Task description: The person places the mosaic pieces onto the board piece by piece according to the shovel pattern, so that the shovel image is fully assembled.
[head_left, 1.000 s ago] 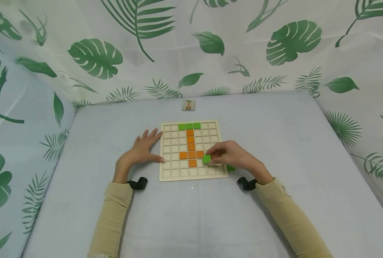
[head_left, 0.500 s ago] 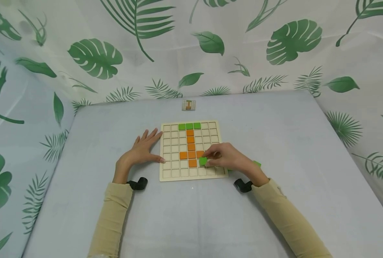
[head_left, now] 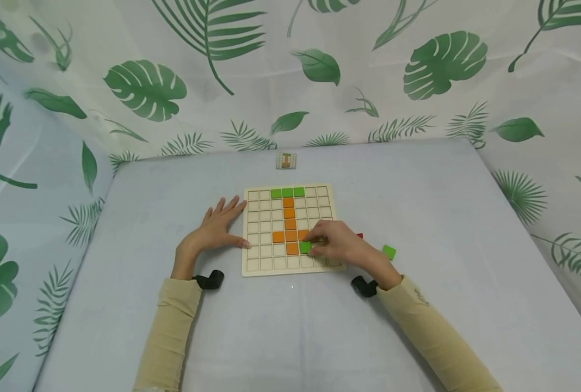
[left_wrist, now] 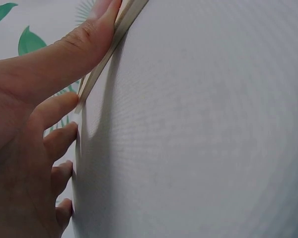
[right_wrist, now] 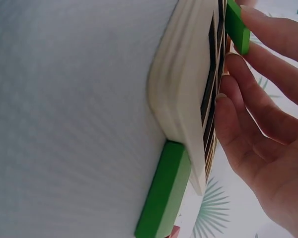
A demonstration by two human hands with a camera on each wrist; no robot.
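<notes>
A pale wooden grid board (head_left: 266,265) lies on the table. Three green tiles (head_left: 288,192) fill part of its far row, and several orange tiles (head_left: 289,224) run down from them and form a cross lower down. My left hand (head_left: 212,227) rests at the board's left edge, fingers spread, thumb on the rim. Between thumb and fingertips, my right hand (head_left: 339,241) pinches a green tile (head_left: 304,247) at the cell right of the lowest orange tile. In the right wrist view that tile (right_wrist: 237,27) stands tilted. The right hand hides some right-hand cells.
Beyond the board lies a small pattern card (head_left: 286,160). A loose green tile (head_left: 389,252) and a partly hidden red piece (head_left: 360,236) lie to the right. Against the board's corner sits another green tile (right_wrist: 164,191). A leaf-patterned cloth (head_left: 271,81) hangs behind the table.
My right hand has moved slightly left and toward me, bringing the green tile down beside the lowest orange tile. The loose tiles on the right have come into view. My left hand stays put.
</notes>
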